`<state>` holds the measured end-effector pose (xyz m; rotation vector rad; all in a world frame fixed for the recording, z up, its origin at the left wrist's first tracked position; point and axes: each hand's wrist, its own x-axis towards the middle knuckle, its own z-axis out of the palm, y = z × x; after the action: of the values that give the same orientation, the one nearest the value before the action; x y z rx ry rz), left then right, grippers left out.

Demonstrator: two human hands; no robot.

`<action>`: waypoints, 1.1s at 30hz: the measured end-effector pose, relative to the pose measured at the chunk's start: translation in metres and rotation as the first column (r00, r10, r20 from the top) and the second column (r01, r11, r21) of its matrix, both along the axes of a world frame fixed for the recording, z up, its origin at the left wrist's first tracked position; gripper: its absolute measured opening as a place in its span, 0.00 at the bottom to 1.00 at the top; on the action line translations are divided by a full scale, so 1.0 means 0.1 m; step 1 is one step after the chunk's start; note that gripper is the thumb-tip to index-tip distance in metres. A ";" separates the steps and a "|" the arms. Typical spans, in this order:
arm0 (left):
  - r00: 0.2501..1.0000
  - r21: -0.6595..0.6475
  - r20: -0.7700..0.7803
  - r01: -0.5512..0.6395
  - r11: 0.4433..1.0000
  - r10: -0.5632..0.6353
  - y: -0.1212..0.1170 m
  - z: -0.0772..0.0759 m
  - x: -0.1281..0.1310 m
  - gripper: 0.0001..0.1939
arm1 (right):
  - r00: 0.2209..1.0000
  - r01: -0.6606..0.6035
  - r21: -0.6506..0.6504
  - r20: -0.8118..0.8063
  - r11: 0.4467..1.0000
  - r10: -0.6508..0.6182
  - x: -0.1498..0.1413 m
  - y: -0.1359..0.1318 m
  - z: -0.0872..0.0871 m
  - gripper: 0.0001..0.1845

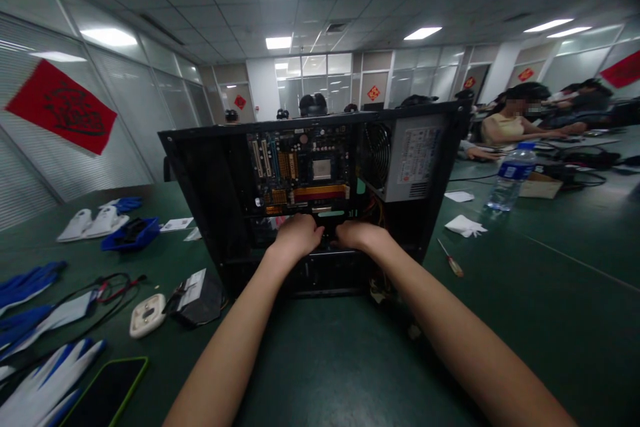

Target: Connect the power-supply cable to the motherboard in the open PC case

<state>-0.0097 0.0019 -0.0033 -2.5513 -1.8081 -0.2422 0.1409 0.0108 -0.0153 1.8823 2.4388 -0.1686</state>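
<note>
A black open computer case (197,180) stands on the green table in front of me, its inside facing me. Both hands reach into its lower middle, below the motherboard (280,163). My left hand (299,237) is closed, knuckles up, with its thumb pointing right. Close beside it, my right hand (361,235) is also closed, its fingers curled down toward the dark inside. Whatever the fingertips grip is hidden in shadow. A silver power supply (410,160) with a fan sits in the upper right of the case, with loose cables below it.
On the left lie a phone (107,390), gloves (50,383), a blue tray (131,235), a pale square device (148,315) and a black boxy part (203,300). A screwdriver (451,259), tissue (465,225) and water bottle (510,177) are on the right. Another person (520,123) sits beyond.
</note>
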 end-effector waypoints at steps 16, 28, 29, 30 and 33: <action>0.801 0.249 0.392 0.380 0.891 -0.451 -0.29 0.46 -0.10 0.29 | 0.198 0.361 0.409 -0.912 0.838 0.359 -0.10 -0.13 0.35 0.27; 0.888 0.129 0.106 0.434 0.892 -0.447 -0.83 1.00 -0.47 0.23 | 0.009 0.256 0.295 -0.953 0.921 0.303 -0.10 -0.28 0.47 0.27; 0.881 0.050 0.147 0.448 0.893 -0.450 -0.83 1.01 -0.51 0.21 | 0.016 0.253 0.292 -0.954 0.922 0.298 -0.10 -0.28 0.47 0.27; 0.872 -0.031 0.185 0.466 0.884 -0.454 -0.82 1.02 -0.54 0.19 | 0.028 0.249 0.288 -0.956 0.925 0.290 -0.09 -0.28 0.47 0.27; 0.845 -0.214 0.235 0.527 0.822 -0.480 -0.82 1.04 -0.60 0.12 | 0.130 0.232 0.307 -0.950 0.923 0.283 -0.08 -0.24 0.45 0.26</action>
<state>-0.0700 -0.0798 0.1003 -3.2719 -1.2217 -0.2315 0.1326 -0.0136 0.0297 2.2690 3.4950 -1.6335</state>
